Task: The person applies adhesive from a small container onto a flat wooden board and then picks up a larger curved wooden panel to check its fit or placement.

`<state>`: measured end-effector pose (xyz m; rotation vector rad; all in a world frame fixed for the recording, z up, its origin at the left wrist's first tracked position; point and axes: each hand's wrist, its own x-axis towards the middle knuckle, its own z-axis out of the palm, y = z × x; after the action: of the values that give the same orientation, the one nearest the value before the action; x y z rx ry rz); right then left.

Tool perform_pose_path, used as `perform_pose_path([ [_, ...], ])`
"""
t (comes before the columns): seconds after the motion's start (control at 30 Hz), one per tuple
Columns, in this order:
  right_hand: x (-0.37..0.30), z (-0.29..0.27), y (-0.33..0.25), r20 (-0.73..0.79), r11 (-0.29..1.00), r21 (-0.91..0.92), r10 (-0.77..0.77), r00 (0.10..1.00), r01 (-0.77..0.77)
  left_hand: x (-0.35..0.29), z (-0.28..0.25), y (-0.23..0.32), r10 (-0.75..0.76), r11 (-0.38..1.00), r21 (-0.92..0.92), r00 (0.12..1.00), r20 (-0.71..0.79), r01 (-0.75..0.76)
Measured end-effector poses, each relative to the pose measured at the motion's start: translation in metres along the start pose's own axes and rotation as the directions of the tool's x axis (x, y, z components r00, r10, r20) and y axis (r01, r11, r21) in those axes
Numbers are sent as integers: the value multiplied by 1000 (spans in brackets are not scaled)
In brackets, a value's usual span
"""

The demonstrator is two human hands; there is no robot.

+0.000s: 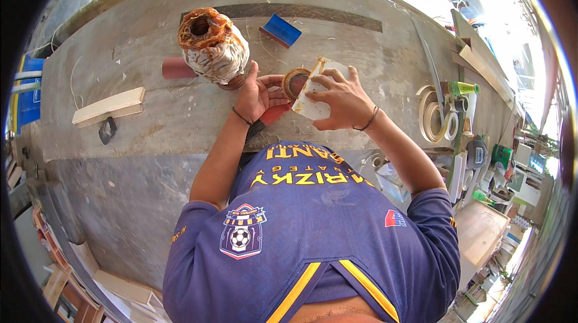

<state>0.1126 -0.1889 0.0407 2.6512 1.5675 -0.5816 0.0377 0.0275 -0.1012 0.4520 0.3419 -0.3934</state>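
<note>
Above the bench [192, 115], toward its near edge, the right hand [344, 99] grips a flat pale board [312, 108], amber-smeared, partly covering a round, brown-rimmed cup [289, 80]. The left hand [256, 95] reaches the cup's side; whether its fingers clasp, I cannot tell.

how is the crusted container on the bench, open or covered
Open: the crusted container shows a dark, uncovered hole in its brown top.

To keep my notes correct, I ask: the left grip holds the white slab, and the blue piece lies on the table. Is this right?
Not the left grip: the right grip holds the white slab, as the head view shows. The blue piece does lie on the table.
</note>
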Motion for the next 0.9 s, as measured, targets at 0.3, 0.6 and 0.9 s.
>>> perform_pose_path([
  [0.3,-35,8,7,35,996,-20,93,995,-92,-1,6,-1,8,1000,15,998,-57,-7],
  [0.6,-69,27,15,-134,930,278,284,949,-239,-4,8,0,50,999,23,995,-82,-48],
  [0.9,-74,41,10,-320,732,676,388,864,-79,-56,4,-17,248,966,121,952,-180,-229],
])
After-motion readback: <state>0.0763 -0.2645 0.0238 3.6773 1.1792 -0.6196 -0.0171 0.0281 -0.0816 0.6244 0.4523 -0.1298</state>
